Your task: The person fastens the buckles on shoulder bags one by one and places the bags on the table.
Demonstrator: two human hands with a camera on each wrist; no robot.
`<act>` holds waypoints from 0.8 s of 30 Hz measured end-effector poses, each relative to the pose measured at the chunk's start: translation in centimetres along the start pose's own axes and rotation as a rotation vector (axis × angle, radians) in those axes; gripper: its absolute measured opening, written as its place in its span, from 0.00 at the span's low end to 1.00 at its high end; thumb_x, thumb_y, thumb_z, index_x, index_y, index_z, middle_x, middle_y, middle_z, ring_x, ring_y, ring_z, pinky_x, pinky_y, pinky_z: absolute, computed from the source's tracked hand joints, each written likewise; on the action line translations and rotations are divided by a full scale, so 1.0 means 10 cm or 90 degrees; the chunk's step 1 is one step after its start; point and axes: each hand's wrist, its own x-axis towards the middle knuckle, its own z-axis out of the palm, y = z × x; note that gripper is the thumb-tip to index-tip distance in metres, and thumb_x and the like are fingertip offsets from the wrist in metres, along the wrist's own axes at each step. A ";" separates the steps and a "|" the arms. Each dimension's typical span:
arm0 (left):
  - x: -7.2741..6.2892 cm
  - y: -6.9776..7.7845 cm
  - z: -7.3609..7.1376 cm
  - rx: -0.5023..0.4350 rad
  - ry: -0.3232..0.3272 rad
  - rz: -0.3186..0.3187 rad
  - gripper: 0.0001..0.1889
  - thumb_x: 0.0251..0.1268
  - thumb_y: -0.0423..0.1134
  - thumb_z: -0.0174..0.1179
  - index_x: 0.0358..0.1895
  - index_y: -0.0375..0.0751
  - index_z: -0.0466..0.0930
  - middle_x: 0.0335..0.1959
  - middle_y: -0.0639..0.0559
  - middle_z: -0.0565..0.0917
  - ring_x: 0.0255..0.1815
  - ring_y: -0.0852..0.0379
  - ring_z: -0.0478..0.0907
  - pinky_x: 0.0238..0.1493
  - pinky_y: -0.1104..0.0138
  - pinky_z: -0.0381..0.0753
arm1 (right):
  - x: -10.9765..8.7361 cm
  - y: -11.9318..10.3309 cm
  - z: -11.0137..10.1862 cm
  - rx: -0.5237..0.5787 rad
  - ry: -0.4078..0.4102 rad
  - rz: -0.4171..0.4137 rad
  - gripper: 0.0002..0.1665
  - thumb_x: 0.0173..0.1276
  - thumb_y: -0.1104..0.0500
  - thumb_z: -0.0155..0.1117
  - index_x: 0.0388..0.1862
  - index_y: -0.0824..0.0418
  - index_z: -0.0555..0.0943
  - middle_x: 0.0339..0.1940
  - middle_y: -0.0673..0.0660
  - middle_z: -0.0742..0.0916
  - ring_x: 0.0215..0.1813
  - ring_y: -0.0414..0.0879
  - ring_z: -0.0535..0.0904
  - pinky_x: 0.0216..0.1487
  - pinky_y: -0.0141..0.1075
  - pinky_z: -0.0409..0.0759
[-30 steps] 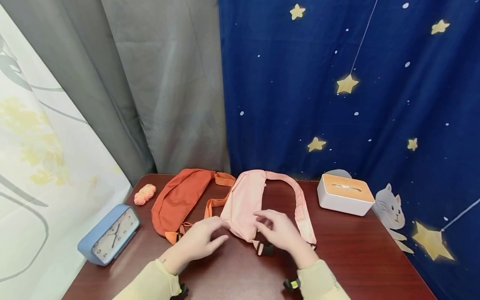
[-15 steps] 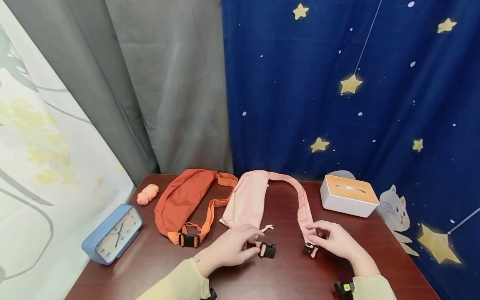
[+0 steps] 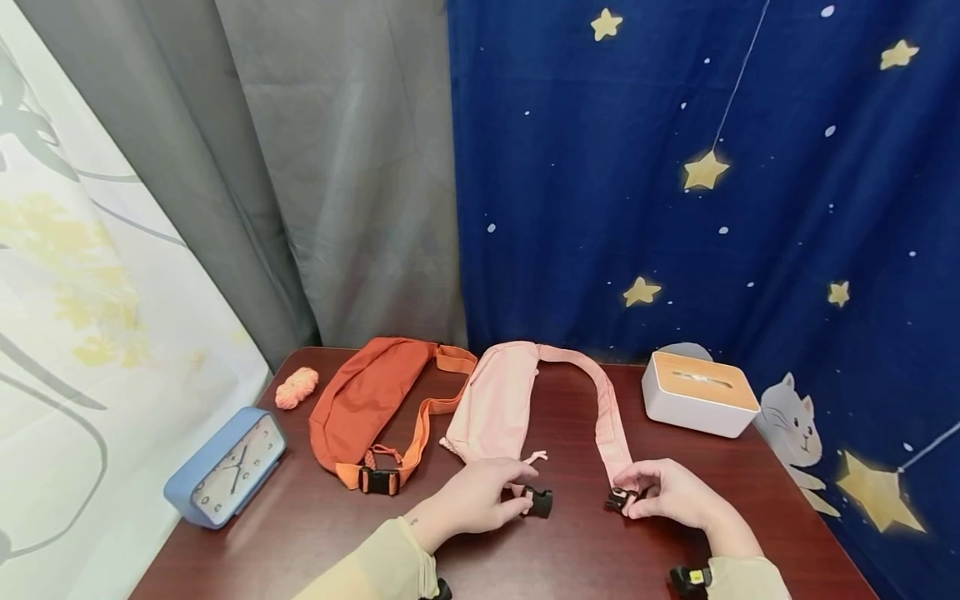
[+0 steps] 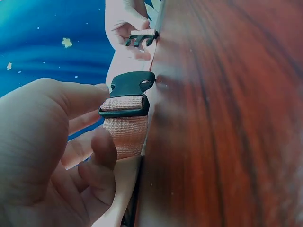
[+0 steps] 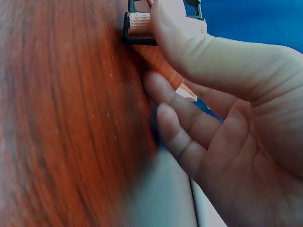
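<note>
Right hand [image 3: 669, 497] pinched the prong clip [image 3: 618, 500], nearer the table's right edge than the socket [image 3: 539, 502]. Left hand [image 3: 478, 500] met the socket, pinch unclear.

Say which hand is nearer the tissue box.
Right. The right hand is in front of the tissue box; the left hand is farther left, by the pink bag.

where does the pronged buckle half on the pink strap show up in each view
Head: pronged buckle half, low, right of centre.
Left wrist: pronged buckle half, near the top, about the middle.
Right wrist: pronged buckle half, top middle, cut off by the frame.
Shared landmark: the right hand, at the buckle in all three.
</note>
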 end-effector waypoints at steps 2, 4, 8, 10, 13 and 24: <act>0.00 0.00 0.01 0.003 0.002 -0.008 0.16 0.79 0.43 0.67 0.63 0.45 0.87 0.52 0.58 0.93 0.49 0.69 0.87 0.61 0.71 0.85 | 0.02 0.01 0.01 0.014 -0.010 0.000 0.23 0.67 0.63 0.82 0.59 0.68 0.87 0.46 0.60 0.95 0.42 0.34 0.88 0.45 0.30 0.87; 0.01 0.00 0.02 0.006 0.005 -0.015 0.15 0.78 0.43 0.68 0.61 0.45 0.89 0.48 0.60 0.94 0.48 0.70 0.87 0.61 0.71 0.85 | 0.04 0.01 0.02 0.009 -0.011 -0.009 0.20 0.69 0.63 0.81 0.57 0.68 0.88 0.44 0.60 0.95 0.41 0.34 0.89 0.46 0.29 0.86; 0.00 -0.01 0.05 -0.007 0.009 -0.031 0.13 0.77 0.43 0.69 0.58 0.46 0.90 0.41 0.65 0.93 0.45 0.71 0.86 0.57 0.74 0.84 | 0.08 0.01 0.07 -0.046 0.013 -0.007 0.15 0.72 0.60 0.78 0.55 0.64 0.90 0.38 0.52 0.95 0.40 0.32 0.87 0.46 0.27 0.83; 0.00 -0.02 0.07 -0.019 0.010 -0.035 0.13 0.77 0.44 0.69 0.58 0.46 0.90 0.37 0.67 0.92 0.43 0.70 0.86 0.56 0.74 0.83 | 0.11 0.00 0.11 -0.074 0.032 0.005 0.14 0.73 0.60 0.77 0.54 0.62 0.91 0.37 0.50 0.93 0.39 0.31 0.85 0.45 0.27 0.82; -0.01 -0.05 0.09 -0.042 0.011 -0.049 0.12 0.77 0.45 0.69 0.57 0.48 0.91 0.36 0.69 0.90 0.42 0.70 0.85 0.54 0.75 0.83 | 0.16 -0.01 0.19 -0.088 0.054 0.026 0.11 0.76 0.59 0.74 0.54 0.58 0.91 0.37 0.49 0.91 0.35 0.33 0.83 0.39 0.29 0.81; -0.01 -0.08 0.15 -0.107 0.012 -0.086 0.08 0.75 0.44 0.72 0.52 0.51 0.92 0.34 0.67 0.89 0.20 0.79 0.68 0.38 0.81 0.75 | 0.35 -0.07 0.46 -0.006 0.085 0.008 0.13 0.84 0.58 0.65 0.61 0.61 0.87 0.24 0.56 0.87 0.20 0.37 0.75 0.23 0.34 0.79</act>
